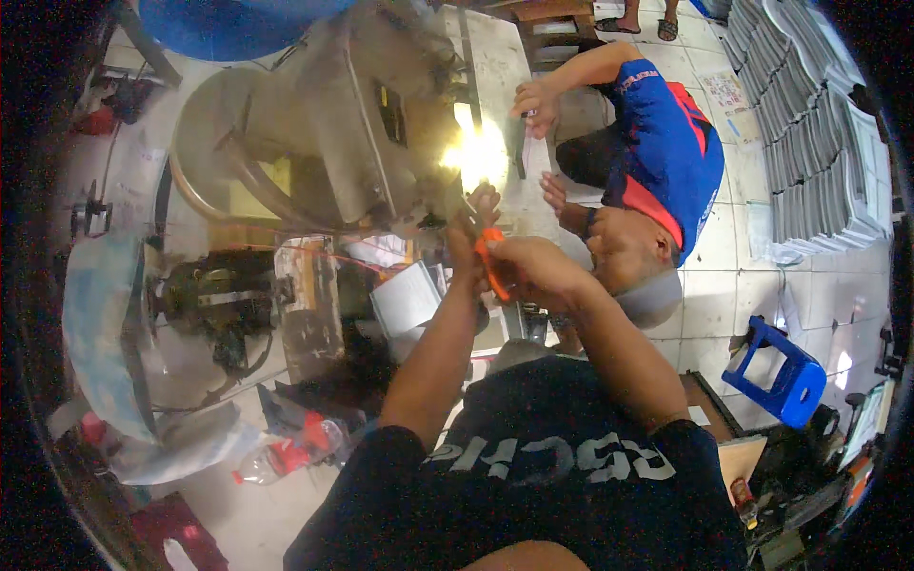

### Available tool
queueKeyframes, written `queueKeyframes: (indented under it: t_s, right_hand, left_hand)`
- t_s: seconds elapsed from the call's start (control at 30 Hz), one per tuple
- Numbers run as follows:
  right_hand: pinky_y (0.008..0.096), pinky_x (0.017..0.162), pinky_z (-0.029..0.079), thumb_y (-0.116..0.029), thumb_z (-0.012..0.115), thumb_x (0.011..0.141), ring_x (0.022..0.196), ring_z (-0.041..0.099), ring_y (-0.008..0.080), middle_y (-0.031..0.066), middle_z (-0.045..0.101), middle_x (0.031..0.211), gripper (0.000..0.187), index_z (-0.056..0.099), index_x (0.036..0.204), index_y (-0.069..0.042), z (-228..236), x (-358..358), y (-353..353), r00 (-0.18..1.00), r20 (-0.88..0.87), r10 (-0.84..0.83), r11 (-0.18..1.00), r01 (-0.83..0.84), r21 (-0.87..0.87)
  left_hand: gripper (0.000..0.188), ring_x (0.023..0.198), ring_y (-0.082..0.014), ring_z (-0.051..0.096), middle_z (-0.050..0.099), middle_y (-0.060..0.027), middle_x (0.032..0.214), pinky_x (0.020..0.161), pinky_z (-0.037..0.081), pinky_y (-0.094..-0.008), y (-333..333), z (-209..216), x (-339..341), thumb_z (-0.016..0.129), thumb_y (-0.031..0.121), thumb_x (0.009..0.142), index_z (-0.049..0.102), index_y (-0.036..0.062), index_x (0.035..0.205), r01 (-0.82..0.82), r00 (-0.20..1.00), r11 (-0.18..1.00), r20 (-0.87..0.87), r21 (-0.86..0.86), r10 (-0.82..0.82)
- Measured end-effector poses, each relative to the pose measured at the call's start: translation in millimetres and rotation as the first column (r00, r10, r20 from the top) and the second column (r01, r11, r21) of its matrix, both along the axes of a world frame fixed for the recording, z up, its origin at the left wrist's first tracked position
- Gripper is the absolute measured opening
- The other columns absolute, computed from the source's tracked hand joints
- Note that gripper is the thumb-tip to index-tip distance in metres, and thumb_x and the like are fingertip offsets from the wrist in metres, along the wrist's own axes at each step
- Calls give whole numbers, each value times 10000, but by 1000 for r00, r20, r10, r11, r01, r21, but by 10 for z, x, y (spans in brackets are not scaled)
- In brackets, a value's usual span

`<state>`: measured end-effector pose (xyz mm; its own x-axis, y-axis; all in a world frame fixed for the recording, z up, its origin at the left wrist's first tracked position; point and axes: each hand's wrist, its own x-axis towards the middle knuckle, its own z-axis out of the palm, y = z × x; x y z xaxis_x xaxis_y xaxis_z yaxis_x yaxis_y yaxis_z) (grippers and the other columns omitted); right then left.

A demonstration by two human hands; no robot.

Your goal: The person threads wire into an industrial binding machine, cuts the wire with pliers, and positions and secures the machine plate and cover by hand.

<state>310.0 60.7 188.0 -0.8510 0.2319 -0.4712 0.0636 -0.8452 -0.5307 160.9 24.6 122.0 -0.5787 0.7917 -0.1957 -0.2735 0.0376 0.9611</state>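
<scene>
Tiled floor point(705, 300) is showing beside a white table point(500, 48). Viewing remotely, I am seeing the orange-handled tool point(496, 276) near the table's near end; the right hand point(538, 269) is gripping it. The left hand point(465, 246) is curling alongside, contents I cannot tell. A co-worker point(671, 157) is leaning at the right edge.
</scene>
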Motion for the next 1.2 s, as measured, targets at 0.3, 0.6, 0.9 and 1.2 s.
queueKeyframes:
  t_s: [0.3, 0.6, 0.9, 1.2]
  right_hand:
    - [279, 526, 423, -350, 556, 934, 605, 553, 131, 35, 606, 730, 332, 607, 965, -23, 22, -59, -84, 990, 103, -98, 965, 69, 252]
    - [300, 551, 432, -397, 600, 899, 597, 551, 151, 41, 591, 701, 377, 593, 927, -21, -132, -24, -283, 953, 250, -168, 745, -43, 666]
    - [361, 704, 541, -324, 571, 941, 867, 628, 199, 85, 619, 968, 346, 588, 1108, -22, -227, 34, -109, 985, 118, -123, 992, 123, 6]
    - [328, 610, 523, -353, 562, 937, 711, 601, 158, 71, 647, 872, 340, 580, 1067, -40, -357, 154, 191, 973, 210, -96, 992, 76, 101]
  left_hand:
    - [332, 805, -217, 650, 661, -110, 940, 722, 518, -338, -452, 396, 31, 538, 157, 923, 589, 8, 1216, -6, 899, 957, -420, -290, -122]
    - [243, 597, -83, 588, 644, -22, 741, 550, 439, -230, -221, 740, -121, 658, 262, 905, 686, 21, 912, -158, 944, 967, -317, -199, 89]
    - [260, 830, -181, 689, 698, -109, 884, 725, 535, -278, -275, 637, -82, 559, 235, 971, 636, -9, 1016, -150, 937, 973, -339, -177, 82]
    - [256, 886, -218, 682, 677, -147, 978, 806, 558, -326, -259, 599, -38, 474, 169, 1006, 592, -52, 1056, -101, 917, 987, -397, -128, 42]
